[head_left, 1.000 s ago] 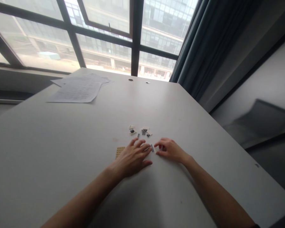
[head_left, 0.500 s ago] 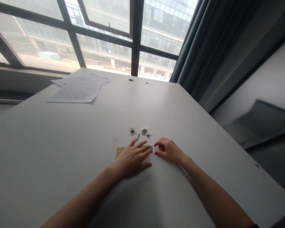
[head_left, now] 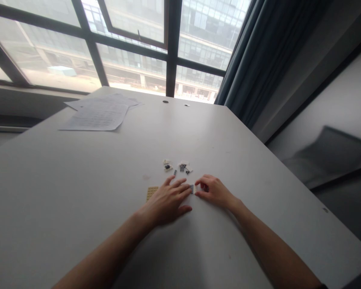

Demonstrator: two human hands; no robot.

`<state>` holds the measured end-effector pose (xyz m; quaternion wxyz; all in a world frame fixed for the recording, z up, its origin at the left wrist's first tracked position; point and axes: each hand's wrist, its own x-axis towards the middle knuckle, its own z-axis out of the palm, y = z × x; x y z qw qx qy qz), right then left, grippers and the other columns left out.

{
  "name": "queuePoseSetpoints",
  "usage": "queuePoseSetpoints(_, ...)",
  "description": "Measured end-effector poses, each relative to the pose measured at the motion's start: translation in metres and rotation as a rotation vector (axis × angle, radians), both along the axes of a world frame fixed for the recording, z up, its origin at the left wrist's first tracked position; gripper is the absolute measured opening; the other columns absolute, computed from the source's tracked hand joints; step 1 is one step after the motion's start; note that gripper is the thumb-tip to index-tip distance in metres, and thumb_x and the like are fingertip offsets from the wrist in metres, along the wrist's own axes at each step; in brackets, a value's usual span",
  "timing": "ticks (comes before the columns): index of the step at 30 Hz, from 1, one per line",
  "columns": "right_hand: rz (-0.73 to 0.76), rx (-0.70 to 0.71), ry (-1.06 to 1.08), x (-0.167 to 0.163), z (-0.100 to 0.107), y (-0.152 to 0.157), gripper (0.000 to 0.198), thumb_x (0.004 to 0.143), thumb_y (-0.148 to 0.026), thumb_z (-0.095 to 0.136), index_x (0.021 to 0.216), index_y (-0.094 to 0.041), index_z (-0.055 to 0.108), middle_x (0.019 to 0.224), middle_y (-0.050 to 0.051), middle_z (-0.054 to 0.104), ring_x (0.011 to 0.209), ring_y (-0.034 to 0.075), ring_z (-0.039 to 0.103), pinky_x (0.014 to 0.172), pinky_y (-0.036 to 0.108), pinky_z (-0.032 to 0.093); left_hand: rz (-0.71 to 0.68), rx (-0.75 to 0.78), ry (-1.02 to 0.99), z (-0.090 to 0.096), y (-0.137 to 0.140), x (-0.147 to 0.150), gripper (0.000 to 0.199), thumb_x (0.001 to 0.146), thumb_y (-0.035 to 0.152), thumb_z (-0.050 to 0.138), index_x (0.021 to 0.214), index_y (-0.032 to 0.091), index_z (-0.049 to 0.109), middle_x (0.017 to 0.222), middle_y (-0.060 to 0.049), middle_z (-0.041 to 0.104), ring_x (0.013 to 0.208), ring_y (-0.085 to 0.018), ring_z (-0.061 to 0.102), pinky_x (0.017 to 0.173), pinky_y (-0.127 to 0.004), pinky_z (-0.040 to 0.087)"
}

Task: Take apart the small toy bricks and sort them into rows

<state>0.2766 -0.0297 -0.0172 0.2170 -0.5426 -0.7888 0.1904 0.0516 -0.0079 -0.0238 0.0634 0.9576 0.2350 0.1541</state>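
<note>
Grey building-brick piece (head_left: 192, 189) lies on the white desktop (head_left: 144, 148) between the hands; take it as the clock's centre, with twelve toward the window. At nine o'clock the left hand (head_left: 171, 198) rests palm down, fingers spread, two fingertips touching the piece. At three o'clock the right hand (head_left: 213, 189) pinches a thin white piece (head_left: 195, 189) between thumb and forefinger, just beside the grey one; its other fingers are curled in. A tan sheet (head_left: 152, 193) with rows of dark marks sits at nine, partly hidden by the left hand. Farther off, near eleven, lies a small grey brick (head_left: 175, 172), then two loose clusters: grey, black and white bricks (head_left: 182, 167) toward twelve, white and black bricks (head_left: 167, 166) toward ten. Well apart at ten are overlapping printed papers (head_left: 98, 114). Beyond the desktop stand the window (head_left: 172, 52) at twelve and a dark blue curtain (head_left: 252, 60) at one.
</note>
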Motion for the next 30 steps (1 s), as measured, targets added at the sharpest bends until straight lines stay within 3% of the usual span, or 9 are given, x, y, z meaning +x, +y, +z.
queuePoseSetpoints(8,-0.010,0.011,0.008,0.002,-0.003,0.002,0.022,0.078,-0.029,0.070,0.099,-0.020,0.066,0.079,-0.001,0.058,0.072,0.013,0.054,0.071,0.025,0.043,0.017,0.031,-0.037,0.005,0.005,-0.002,0.039,0.088,0.045,0.054,0.119,0.021,0.057,0.119,-0.009,0.063,0.123,-0.027,0.047,0.106,-0.045,0.027)
queuePoseSetpoints(12,-0.084,0.089,0.049,0.005,-0.011,0.006,0.023,0.080,-0.027,0.068,0.102,-0.019,0.065,0.082,0.000,0.059,0.075,0.013,0.053,0.072,0.026,0.043,0.206,0.073,-0.090,0.008,0.026,-0.017,0.030,0.090,0.034,0.053,0.116,0.022,0.061,0.119,-0.009,0.063,0.118,-0.027,0.050,0.100,-0.045,0.035)
queuePoseSetpoints(16,-0.133,0.155,0.089,0.006,-0.019,0.008,0.018,0.083,-0.022,0.064,0.100,-0.019,0.065,0.081,0.001,0.058,0.077,0.014,0.053,0.073,0.027,0.044,0.380,0.092,-0.063,0.006,0.049,-0.029,0.030,0.085,0.031,0.057,0.114,0.023,0.064,0.128,-0.011,0.058,0.124,-0.033,0.044,0.099,-0.052,0.035)
queuePoseSetpoints(26,-0.137,0.152,0.100,0.004,-0.022,0.006,0.017,0.083,-0.021,0.060,0.100,-0.020,0.065,0.083,0.002,0.057,0.077,0.014,0.055,0.073,0.028,0.047,0.362,0.007,0.045,0.002,0.069,-0.014,0.027,0.080,0.028,0.061,0.107,0.028,0.068,0.136,-0.011,0.052,0.133,-0.036,0.035,0.104,-0.063,0.025)
queuePoseSetpoints(30,-0.142,0.151,0.108,0.005,-0.022,0.007,0.017,0.084,-0.021,0.060,0.100,-0.020,0.066,0.083,0.002,0.057,0.075,0.014,0.054,0.073,0.028,0.046,0.350,0.002,-0.016,0.001,0.069,-0.014,0.022,0.082,0.025,0.061,0.101,0.025,0.069,0.134,-0.011,0.054,0.132,-0.037,0.036,0.105,-0.063,0.023)
